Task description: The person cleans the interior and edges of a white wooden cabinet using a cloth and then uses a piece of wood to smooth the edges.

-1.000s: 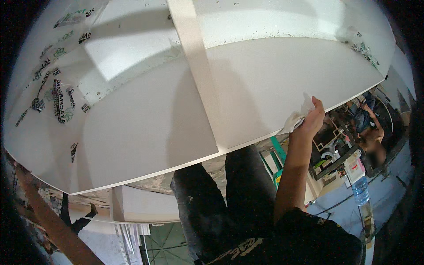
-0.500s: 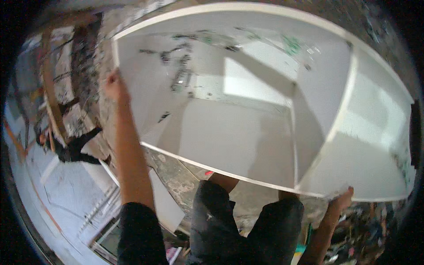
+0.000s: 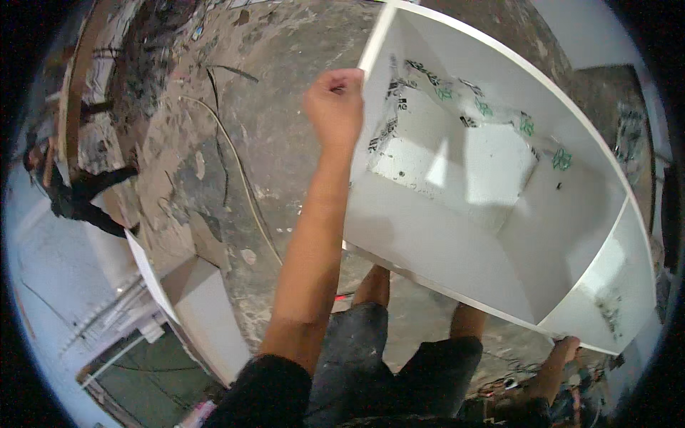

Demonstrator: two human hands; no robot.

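A large white cabinet box, open toward me and split by a divider into a big and a small compartment, fills the right of the view. Clear film with black and green print clings to its inner walls. My left hand is closed around the box's left edge near the far corner. At the near edge, close to the lower right corner, my right hand grips the rim. The box is tilted, and the outer side where the fingers wrap is hidden.
Another person in dark clothes is at the far left, by a wooden beam. A pale hose and dark cable cross the worn concrete floor. White panels stand at lower left. Mixed clutter lies beyond my right arm.
The box has swung rightward and turned in my grip, uncovering floor at the left. My left hand has moved right and slightly up with its edge; my right hand has dropped a little.
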